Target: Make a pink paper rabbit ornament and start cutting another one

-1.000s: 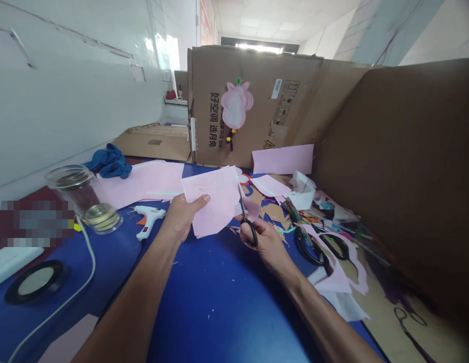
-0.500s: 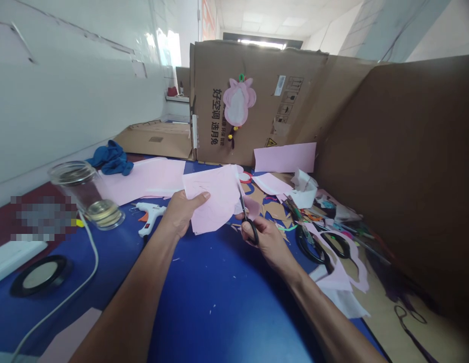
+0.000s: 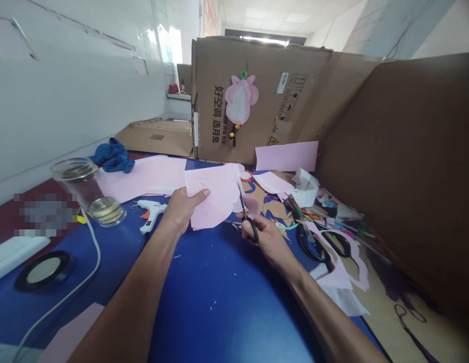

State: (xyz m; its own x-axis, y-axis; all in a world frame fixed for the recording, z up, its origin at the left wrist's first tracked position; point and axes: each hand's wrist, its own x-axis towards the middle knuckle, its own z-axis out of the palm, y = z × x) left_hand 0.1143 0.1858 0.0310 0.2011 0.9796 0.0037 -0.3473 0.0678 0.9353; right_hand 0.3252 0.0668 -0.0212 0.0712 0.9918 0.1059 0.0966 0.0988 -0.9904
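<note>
My left hand [image 3: 185, 206] grips a pink sheet of paper [image 3: 215, 199] by its left side, thumb on top. Faint lines are drawn on the sheet, and its lower right edge is curved. My right hand [image 3: 262, 232] is closed on black-handled scissors [image 3: 249, 227], whose blades point up along the sheet's right edge. A curled pink piece [image 3: 251, 205] is just right of the blades. Both hands are above the blue table [image 3: 208, 302].
On the left are a glass jar [image 3: 81, 186], a white glue gun [image 3: 153, 212], black tape [image 3: 43, 269], a cable and blue gloves [image 3: 113, 155]. Paper scraps and tools crowd the right. A cardboard box [image 3: 295, 106] stands behind, with a pink paper ornament [image 3: 240, 101] on it.
The view has shifted slightly. The held sheet's lower edge sits a little higher, while both hands keep their grip on the paper and scissors.
</note>
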